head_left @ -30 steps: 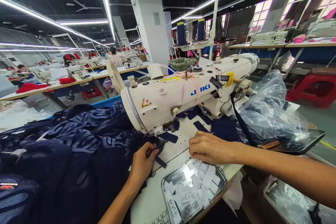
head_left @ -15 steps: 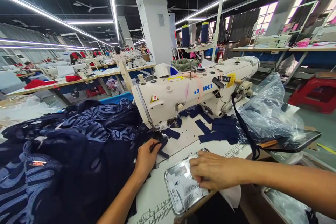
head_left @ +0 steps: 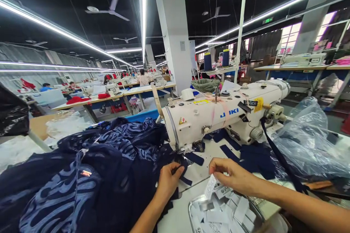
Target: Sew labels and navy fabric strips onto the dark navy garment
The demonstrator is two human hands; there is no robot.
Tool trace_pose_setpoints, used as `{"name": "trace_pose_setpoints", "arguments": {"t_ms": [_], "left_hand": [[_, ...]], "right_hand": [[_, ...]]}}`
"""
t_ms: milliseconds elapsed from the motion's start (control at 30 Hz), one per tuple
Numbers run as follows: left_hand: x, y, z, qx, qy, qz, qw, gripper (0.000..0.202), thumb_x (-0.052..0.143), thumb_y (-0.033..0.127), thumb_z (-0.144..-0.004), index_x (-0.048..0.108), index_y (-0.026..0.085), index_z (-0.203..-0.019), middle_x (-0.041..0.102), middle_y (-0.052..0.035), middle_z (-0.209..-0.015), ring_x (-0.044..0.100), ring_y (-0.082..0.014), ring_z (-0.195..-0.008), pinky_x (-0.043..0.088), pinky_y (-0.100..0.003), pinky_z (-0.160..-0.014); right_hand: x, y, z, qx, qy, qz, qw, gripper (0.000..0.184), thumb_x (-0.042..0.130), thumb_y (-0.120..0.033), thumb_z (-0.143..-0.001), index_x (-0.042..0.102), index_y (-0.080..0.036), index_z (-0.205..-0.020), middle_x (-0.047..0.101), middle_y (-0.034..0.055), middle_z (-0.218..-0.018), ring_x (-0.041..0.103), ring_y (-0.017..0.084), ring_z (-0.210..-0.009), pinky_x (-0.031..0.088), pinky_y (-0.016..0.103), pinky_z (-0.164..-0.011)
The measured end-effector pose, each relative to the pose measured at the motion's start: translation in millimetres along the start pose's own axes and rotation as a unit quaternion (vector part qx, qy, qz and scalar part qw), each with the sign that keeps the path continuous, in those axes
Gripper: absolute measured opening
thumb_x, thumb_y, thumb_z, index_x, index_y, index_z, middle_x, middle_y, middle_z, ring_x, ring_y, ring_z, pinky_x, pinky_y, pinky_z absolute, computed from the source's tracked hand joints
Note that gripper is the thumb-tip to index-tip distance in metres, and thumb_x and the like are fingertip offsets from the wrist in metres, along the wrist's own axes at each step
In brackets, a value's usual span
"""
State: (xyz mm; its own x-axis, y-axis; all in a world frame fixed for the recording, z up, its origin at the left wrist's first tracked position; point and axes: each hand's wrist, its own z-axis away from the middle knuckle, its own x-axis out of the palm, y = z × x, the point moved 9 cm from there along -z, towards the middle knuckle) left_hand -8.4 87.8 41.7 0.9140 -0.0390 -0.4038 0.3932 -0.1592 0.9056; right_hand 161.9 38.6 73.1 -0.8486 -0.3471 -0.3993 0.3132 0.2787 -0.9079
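My right hand point(head_left: 232, 176) pinches a small white label point(head_left: 210, 187) and holds it just above a metal tray point(head_left: 191, 207) filled with several white labels. My left hand point(head_left: 167, 184) is closed on the edge of the navy patterned fabric point(head_left: 90, 174), pressing it down by the needle of the white JUKI sewing machine point(head_left: 218, 116). A narrow navy strip point(head_left: 186, 181) runs out from under the left fingers. The two hands sit close together in front of the machine bed.
Cut navy pieces point(head_left: 246, 154) lie on the machine bed. A clear plastic bag point(head_left: 308, 145) lies at right. Two blue thread cones point(head_left: 216, 60) stand behind the machine. Rows of sewing tables point(head_left: 115, 98) with other workers stretch back on the left.
My right hand went from the machine bed down into the label tray and has come up with one white label. My left hand stayed on the fabric. The camera tilted upward.
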Motion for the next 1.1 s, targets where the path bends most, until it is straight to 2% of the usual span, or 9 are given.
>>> {"name": "trace_pose_setpoints", "arguments": {"t_ms": [100,200,367,533,667,800,867,1000,1100], "left_hand": [[-0.2,-2.0,0.4,-0.006,-0.003,0.026,1.0,0.031,0.058,0.046,-0.059,0.057,0.015,-0.051,0.046,0.0026,-0.046,0.039,-0.011,-0.047,0.029,-0.023,-0.047],[0.2,2.4,3.3,-0.012,-0.016,0.031,0.999,0.034,0.06,0.048,-0.059,0.058,0.015,-0.051,0.044,0.0031,-0.045,0.035,-0.0095,-0.045,0.026,-0.022,-0.044],[3.5,12.5,8.4,-0.033,-0.059,0.058,0.996,0.039,0.063,0.052,-0.057,0.062,0.013,-0.054,0.048,0.0015,-0.049,0.035,-0.0087,-0.047,0.028,-0.022,-0.046],[5.4,10.0,9.2,-0.062,-0.077,0.092,0.991,0.04,0.062,0.053,-0.058,0.063,0.013,-0.055,0.047,0.0019,-0.051,0.035,-0.0087,-0.049,0.026,-0.022,-0.047],[5.1,0.1,6.2,-0.074,-0.056,0.077,0.993,0.041,0.066,0.053,-0.052,0.064,0.013,-0.058,0.042,0.0038,-0.047,0.03,-0.0073,-0.046,0.021,-0.021,-0.046],[2.8,-15.8,0.2,-0.099,-0.019,0.111,0.989,0.046,0.071,0.057,-0.04,0.062,0.014,-0.052,0.043,0.0036,-0.044,0.031,-0.0067,-0.043,0.02,-0.021,-0.044],[1.8,-21.8,-2.0,-0.107,-0.007,0.13,0.986,0.049,0.072,0.059,-0.035,0.061,0.014,-0.05,0.045,0.0027,-0.044,0.033,-0.0068,-0.043,0.021,-0.021,-0.044],[0.5,-23.6,-3.1,-0.098,0.0,0.13,0.987,0.05,0.072,0.06,-0.035,0.061,0.014,-0.049,0.045,0.003,-0.044,0.032,-0.006,-0.043,0.022,-0.021,-0.044],[1.0,-23.6,-2.9,-0.096,-0.006,0.114,0.989,0.05,0.072,0.062,-0.037,0.062,0.014,-0.05,0.043,0.0041,-0.043,0.03,-0.0056,-0.042,0.02,-0.021,-0.042]], "right_hand": [[21.5,2.9,-25.1,-0.01,0.006,-0.138,0.99,0.01,0.047,-0.025,-0.068,0.049,-0.018,-0.075,0.039,-0.0062,-0.052,0.034,0.008,-0.046,0.028,0.021,-0.046],[37.1,5.6,-46.1,-0.03,0.033,-0.184,0.982,0.013,0.05,-0.029,-0.067,0.049,-0.018,-0.074,0.04,-0.0062,-0.054,0.035,0.008,-0.045,0.029,0.021,-0.046],[40.3,12.9,-62.2,-0.049,0.106,-0.079,0.99,0.008,0.046,-0.018,-0.07,0.053,-0.018,-0.073,0.041,-0.0048,-0.054,0.038,0.01,-0.052,0.03,0.022,-0.049],[38.8,2.0,-60.9,-0.096,0.125,0.017,0.987,0.014,0.043,-0.011,-0.071,0.054,-0.017,-0.077,0.05,-0.0016,-0.063,0.045,0.012,-0.059,0.035,0.023,-0.056],[39.8,0.8,-58.3,-0.104,0.13,0.028,0.986,0.015,0.042,-0.011,-0.071,0.053,-0.017,-0.078,0.053,0.0002,-0.068,0.048,0.013,-0.061,0.036,0.024,-0.057],[33.4,9.0,-58.9,-0.105,0.15,0.007,0.983,0.013,0.041,-0.017,-0.075,0.053,-0.017,-0.08,0.055,0.0014,-0.071,0.051,0.015,-0.065,0.038,0.026,-0.061],[31.5,18.1,-63.4,-0.078,0.138,-0.037,0.987,0.014,0.041,-0.023,-0.077,0.053,-0.017,-0.077,0.054,0.001,-0.067,0.05,0.014,-0.061,0.038,0.026,-0.058],[44.0,27.9,-73.9,-0.026,0.041,-0.145,0.988,0.019,0.051,-0.035,-0.073,0.052,-0.018,-0.065,0.045,-0.0043,-0.052,0.043,0.011,-0.049,0.037,0.024,-0.051],[50.0,32.6,-77.5,0.006,0.018,-0.18,0.983,0.02,0.062,-0.032,-0.064,0.049,-0.018,-0.058,0.04,-0.0072,-0.046,0.039,0.009,-0.046,0.035,0.021,-0.047]]}}
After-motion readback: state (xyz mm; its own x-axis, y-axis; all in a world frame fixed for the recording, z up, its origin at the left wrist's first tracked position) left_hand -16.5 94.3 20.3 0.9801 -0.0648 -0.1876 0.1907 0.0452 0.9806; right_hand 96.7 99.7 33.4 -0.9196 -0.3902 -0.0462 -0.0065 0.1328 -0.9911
